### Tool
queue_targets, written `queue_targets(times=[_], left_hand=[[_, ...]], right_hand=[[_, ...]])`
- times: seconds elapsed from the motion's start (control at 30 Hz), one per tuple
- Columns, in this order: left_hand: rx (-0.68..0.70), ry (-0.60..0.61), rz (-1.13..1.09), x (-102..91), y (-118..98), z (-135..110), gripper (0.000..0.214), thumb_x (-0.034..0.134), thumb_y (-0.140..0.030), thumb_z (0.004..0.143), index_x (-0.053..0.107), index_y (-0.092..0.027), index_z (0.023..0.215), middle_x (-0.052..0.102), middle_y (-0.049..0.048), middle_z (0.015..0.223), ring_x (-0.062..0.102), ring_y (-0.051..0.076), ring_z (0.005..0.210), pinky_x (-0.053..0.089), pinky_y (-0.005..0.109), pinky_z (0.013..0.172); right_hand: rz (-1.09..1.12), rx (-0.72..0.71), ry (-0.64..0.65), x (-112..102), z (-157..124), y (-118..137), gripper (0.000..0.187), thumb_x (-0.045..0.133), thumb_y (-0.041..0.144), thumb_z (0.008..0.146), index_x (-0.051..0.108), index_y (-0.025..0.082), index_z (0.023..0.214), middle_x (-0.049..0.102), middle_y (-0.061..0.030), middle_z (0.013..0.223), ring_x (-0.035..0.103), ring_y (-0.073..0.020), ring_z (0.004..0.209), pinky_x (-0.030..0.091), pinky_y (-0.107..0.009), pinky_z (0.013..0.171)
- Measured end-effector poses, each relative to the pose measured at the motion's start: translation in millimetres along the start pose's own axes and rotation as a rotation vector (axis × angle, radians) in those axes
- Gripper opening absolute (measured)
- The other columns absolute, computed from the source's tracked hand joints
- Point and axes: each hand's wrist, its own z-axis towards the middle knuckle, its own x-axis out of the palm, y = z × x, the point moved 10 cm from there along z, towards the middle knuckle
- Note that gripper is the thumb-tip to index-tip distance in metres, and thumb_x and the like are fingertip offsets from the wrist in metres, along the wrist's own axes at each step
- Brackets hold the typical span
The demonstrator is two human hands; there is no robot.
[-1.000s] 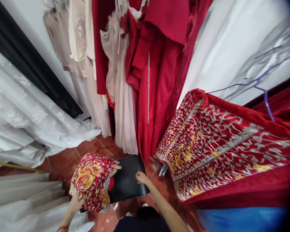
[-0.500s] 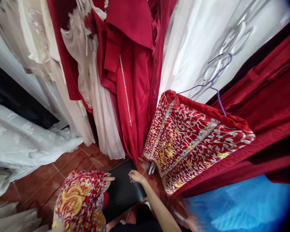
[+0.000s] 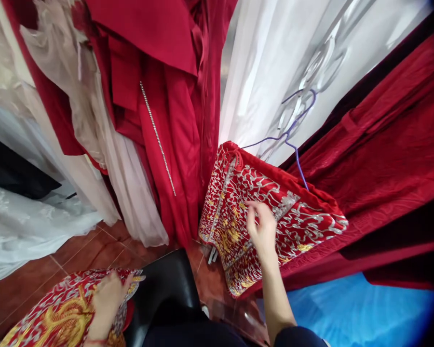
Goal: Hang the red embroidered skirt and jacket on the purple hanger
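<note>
My right hand (image 3: 262,226) is raised in front of a red skirt (image 3: 235,207) with silver and gold embroidery, its fingers curled into a pinch. What it holds, if anything, is too small to make out, and whether it touches the cloth is unclear. The skirt hangs from a purple wire hanger (image 3: 292,137). At lower left, my left hand (image 3: 106,299) lies over a second red piece with a large gold motif, an embroidered garment (image 3: 58,313). Motion blur smears its fingers, so its grip cannot be told.
A black padded seat (image 3: 166,279) stands between the two embroidered pieces. Red gowns (image 3: 181,120), pale dresses (image 3: 119,164) and white cloth (image 3: 267,62) hang around. Blue tulle (image 3: 340,313) spreads at lower right, over a reddish tiled floor (image 3: 83,250).
My right hand has moved up and right, from over the black seat to in front of the hanging skirt. My left hand now shows clearly over the lower garment. The view has shifted right.
</note>
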Motion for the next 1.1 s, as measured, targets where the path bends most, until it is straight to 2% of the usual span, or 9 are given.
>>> queue_targets(times=[0.13,0.23,0.4,0.53,0.67,0.77,0.87,0.93,1.1], left_hand=[[0.351,0.119,0.025,26.2,-145,61,0.052,0.052,-0.050,0.090,0.058,-0.012,0.125,0.062,0.0185,0.129,0.058,0.034,0.122,0.047,0.047,0.098],[0.651,0.030,-0.080,-2.4,-265,85,0.056,0.046,-0.050,0.093,0.052,-0.012,0.133,0.058,0.0183,0.136,0.055,0.029,0.126,0.044,0.041,0.105],[0.978,-0.218,-0.440,-85.1,-424,120,0.066,0.052,-0.051,0.090,0.044,-0.007,0.139,0.053,0.0235,0.139,0.053,0.032,0.129,0.041,0.045,0.109],[1.135,-0.185,-0.717,-110.3,-515,143,0.073,0.062,-0.050,0.085,0.040,-0.007,0.141,0.049,0.0237,0.142,0.048,0.029,0.133,0.037,0.043,0.113],[1.126,-0.062,-0.842,-112.3,-543,155,0.048,0.063,-0.051,0.084,0.059,-0.014,0.115,0.068,0.0115,0.112,0.064,0.021,0.106,0.048,0.033,0.097],[1.051,-0.100,-0.873,-121.7,-524,148,0.036,0.068,-0.051,0.079,0.062,-0.017,0.091,0.069,0.0011,0.082,0.064,0.014,0.074,0.051,0.024,0.075],[1.019,-0.196,-0.896,-133.5,-500,124,0.032,0.070,-0.048,0.079,0.060,-0.018,0.083,0.067,-0.0011,0.075,0.061,0.012,0.066,0.048,0.021,0.067],[1.008,-0.235,-0.922,-137.2,-490,108,0.029,0.068,-0.046,0.081,0.061,-0.018,0.085,0.068,-0.0001,0.079,0.062,0.013,0.069,0.048,0.022,0.069],[0.977,-0.302,-0.910,-137.7,-481,89,0.025,0.062,-0.044,0.087,0.059,-0.019,0.087,0.065,0.0018,0.084,0.062,0.015,0.077,0.049,0.026,0.075]], right_hand=[[-0.357,-0.072,-0.456,-90,10,30,0.019,0.051,0.024,0.090,0.065,0.021,0.102,0.065,-0.0112,0.102,0.057,-0.0277,0.103,0.040,-0.051,0.097],[-0.596,0.042,-0.633,-124,9,27,0.030,0.058,0.036,0.087,0.065,0.022,0.112,0.058,-0.0155,0.121,0.045,-0.0383,0.121,0.028,-0.064,0.101],[-0.681,0.286,-0.567,-141,14,-26,0.058,0.063,0.059,0.080,0.057,0.020,0.123,0.054,-0.0168,0.117,0.049,-0.0368,0.113,0.036,-0.059,0.095],[-0.595,0.299,-0.571,-145,16,-61,0.050,0.060,0.056,0.084,0.056,0.018,0.116,0.054,-0.0126,0.108,0.053,-0.0271,0.104,0.044,-0.045,0.093],[-0.570,0.314,-0.502,-143,28,-91,0.050,0.053,0.054,0.088,0.053,0.017,0.122,0.051,-0.0145,0.116,0.050,-0.0269,0.112,0.041,-0.047,0.098],[-0.665,0.424,-0.484,-138,32,-94,0.056,0.047,0.051,0.091,0.046,0.014,0.133,0.049,-0.0202,0.123,0.047,-0.0329,0.117,0.039,-0.057,0.097],[-0.791,0.475,-0.619,-128,26,-54,0.055,0.049,0.044,0.092,0.043,0.009,0.134,0.049,-0.0263,0.125,0.042,-0.0398,0.122,0.036,-0.064,0.095],[-0.712,0.349,-0.629,-103,28,-14,0.041,0.051,0.036,0.092,0.050,0.013,0.126,0.055,-0.0217,0.119,0.048,-0.0350,0.117,0.039,-0.058,0.097],[-0.164,0.135,-0.265,-11,59,27,0.017,0.054,0.029,0.093,0.056,0.021,0.108,0.062,-0.0090,0.102,0.059,-0.0213,0.097,0.049,-0.038,0.088]])
